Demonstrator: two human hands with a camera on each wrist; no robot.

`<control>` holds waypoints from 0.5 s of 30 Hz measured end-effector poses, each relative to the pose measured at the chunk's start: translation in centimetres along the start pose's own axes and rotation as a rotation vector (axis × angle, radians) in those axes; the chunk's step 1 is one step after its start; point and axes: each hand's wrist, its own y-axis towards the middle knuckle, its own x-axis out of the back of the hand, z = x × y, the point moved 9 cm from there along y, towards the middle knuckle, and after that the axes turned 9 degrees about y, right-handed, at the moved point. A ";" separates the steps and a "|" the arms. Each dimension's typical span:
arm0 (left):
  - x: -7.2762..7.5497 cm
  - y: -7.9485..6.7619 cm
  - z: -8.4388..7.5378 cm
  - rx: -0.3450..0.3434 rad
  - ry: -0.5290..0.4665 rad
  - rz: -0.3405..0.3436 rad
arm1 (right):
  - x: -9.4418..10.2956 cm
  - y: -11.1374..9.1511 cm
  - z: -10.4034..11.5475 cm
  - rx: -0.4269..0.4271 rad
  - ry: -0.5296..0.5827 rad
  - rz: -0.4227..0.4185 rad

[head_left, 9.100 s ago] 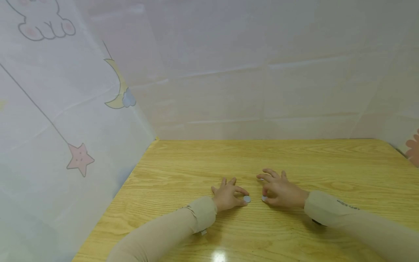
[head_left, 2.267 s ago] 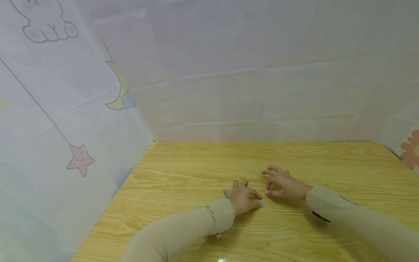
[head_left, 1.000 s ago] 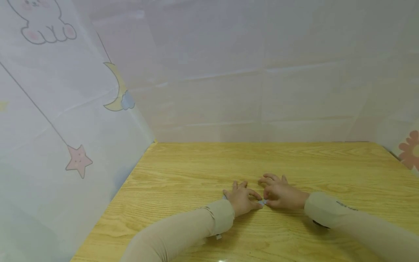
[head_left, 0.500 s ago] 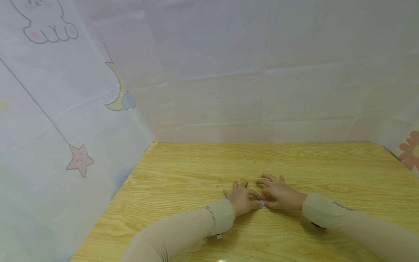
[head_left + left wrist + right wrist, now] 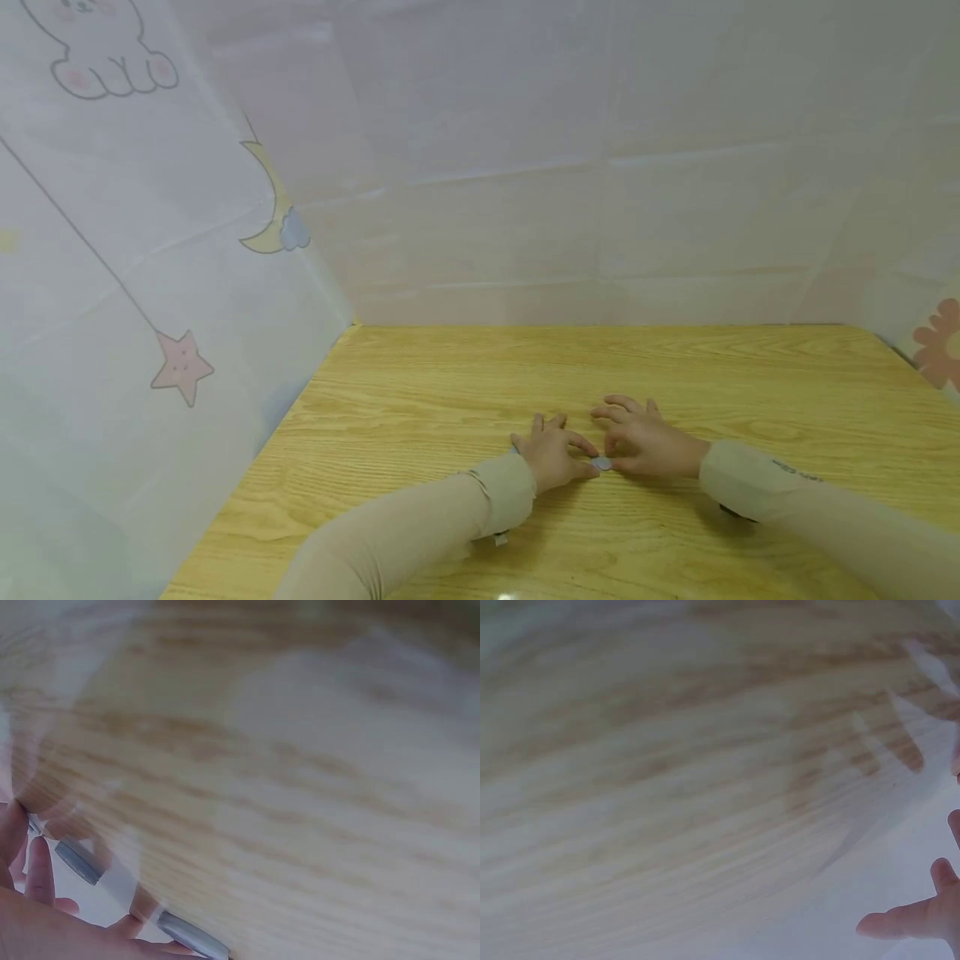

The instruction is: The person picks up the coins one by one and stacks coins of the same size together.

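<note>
Between my hands in the head view lies a small silvery coin (image 5: 602, 463) on the wooden table (image 5: 450, 375). My left hand (image 5: 551, 460) holds its left side with thumb and forefinger, other fingers spread. My right hand (image 5: 648, 443) pinches at its right edge, middle fingers lifted. Whether one coin or two overlap there is too small to tell. A further coin (image 5: 514, 451) shows partly behind the left hand. Beside the left fingers (image 5: 39, 874) in the left wrist view, two ridged-edged coins lie apart. The right wrist view catches only some right fingers (image 5: 900, 921).
The pale, table-wide wood surface meets a creased light sheet (image 5: 480, 242) at the back. A printed sheet (image 5: 150, 250) with star and moon rises on the left. A flower print (image 5: 941, 343) shows at far right.
The left hand has shifted right since the first frame. The right hand has brought a coin down against the left fingertips, then drawn slightly right, uncovering more of the coin between them.
</note>
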 end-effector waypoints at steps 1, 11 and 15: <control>0.0 0.0 0.0 0.000 -0.002 0.000 | 0.0 0.0 -0.1 0.000 -0.006 0.003; -0.2 0.2 0.2 -0.007 0.009 -0.003 | -0.2 0.3 -0.1 0.013 -0.011 0.028; -0.2 0.2 0.1 -0.006 0.013 0.001 | -0.2 0.4 0.2 0.026 -0.008 0.024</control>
